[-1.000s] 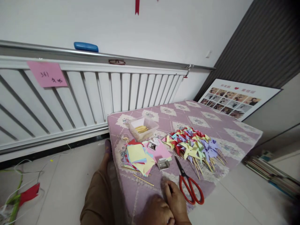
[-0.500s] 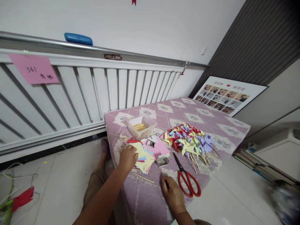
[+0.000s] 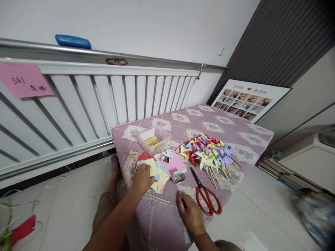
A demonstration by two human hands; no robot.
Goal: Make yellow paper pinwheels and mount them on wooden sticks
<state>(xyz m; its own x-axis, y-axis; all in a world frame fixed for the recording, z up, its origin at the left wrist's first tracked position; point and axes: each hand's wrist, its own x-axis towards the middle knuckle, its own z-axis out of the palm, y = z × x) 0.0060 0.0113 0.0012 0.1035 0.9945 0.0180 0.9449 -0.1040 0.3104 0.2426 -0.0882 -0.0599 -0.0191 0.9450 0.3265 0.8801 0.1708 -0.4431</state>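
Note:
My left hand [image 3: 143, 177] lies on a pile of coloured paper sheets [image 3: 162, 178], its fingers stretched over the yellow top sheets. My right hand [image 3: 191, 213] rests loosely curled on the cloth, left of the red-handled scissors [image 3: 208, 200], and nothing shows in its fingers. Pink paper [image 3: 175, 162] lies beyond the pile, with a small open box [image 3: 178, 177] at its near edge and another small box [image 3: 165, 159] of metal pieces on it. A thin wooden stick [image 3: 158, 198] lies near my left hand. Finished paper pinwheels [image 3: 206, 159] are heaped to the right.
A clear plastic box [image 3: 163, 143] holds wooden sticks [image 3: 152, 141]. Beside it stands a small round dish [image 3: 134, 152]. A patterned purple cloth [image 3: 162, 230] covers the surface. A white radiator [image 3: 104, 101] runs along the wall; a photo board [image 3: 251, 87] leans behind.
The view has shifted slightly, so the scene sits further left. My left hand's fingers have flattened out over the yellow paper. My right hand stays curled on the cloth.

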